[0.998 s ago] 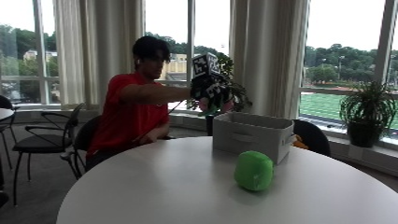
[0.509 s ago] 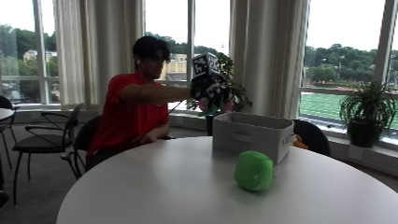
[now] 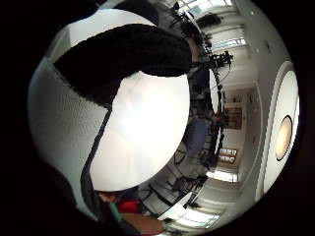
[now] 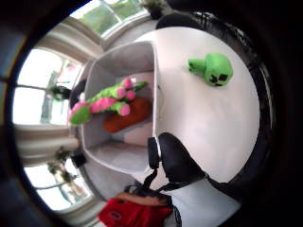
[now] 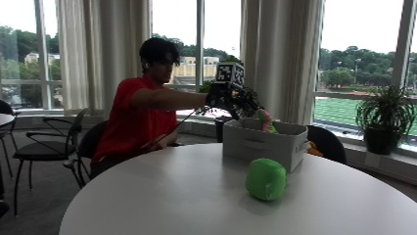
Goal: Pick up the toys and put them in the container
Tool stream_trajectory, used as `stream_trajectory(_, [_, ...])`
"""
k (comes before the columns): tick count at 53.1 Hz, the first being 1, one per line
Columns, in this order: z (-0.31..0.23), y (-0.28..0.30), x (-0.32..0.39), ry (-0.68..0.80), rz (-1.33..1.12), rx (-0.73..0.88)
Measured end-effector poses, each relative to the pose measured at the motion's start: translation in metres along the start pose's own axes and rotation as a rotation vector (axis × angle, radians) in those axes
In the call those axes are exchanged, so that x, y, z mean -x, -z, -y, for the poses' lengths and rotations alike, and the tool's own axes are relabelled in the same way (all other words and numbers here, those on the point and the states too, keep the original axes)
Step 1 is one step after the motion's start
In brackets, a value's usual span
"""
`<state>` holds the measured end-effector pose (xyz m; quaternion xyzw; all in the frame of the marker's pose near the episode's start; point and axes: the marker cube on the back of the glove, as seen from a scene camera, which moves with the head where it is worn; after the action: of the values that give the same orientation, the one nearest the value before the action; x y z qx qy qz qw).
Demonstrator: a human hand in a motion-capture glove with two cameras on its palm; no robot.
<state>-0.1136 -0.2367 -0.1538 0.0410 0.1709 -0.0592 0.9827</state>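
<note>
I have the black-gloved right hand (image 5: 224,100) above the grey fabric container (image 5: 264,142), where a pink-and-green plush toy (image 4: 106,101) lies; whether my grip is open I cannot tell. Next: the green block-headed plush (image 5: 266,179) on the white round desk (image 5: 163,205), beside the container.

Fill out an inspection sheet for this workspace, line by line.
Surface: round white table, mostly bare.
Job's things: white container on the table; pink-and-green plush toy dropping into it, above an orange-brown toy; green block-head plush on the table, outside the container.
Clutter: nothing seen.
Grippers: gloved right hand above the container, fingers open, holding nothing.
Cables: a thin cable hangs from the right arm.
Surroundings: windows, curtains, potted plant, black chairs.
</note>
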Motion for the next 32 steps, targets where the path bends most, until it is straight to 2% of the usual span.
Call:
stream_trajectory(5, [0.002, -0.015, -0.025, -0.061, -0.014, 0.033])
stream_trajectory(10, [0.020, -0.031, -0.066, -0.093, -0.016, 0.044])
stream_trajectory(17, [0.044, -0.046, -0.088, -0.120, -0.013, 0.040])
stream_trajectory(32, [0.112, -0.058, -0.082, -0.158, -0.039, 0.046])
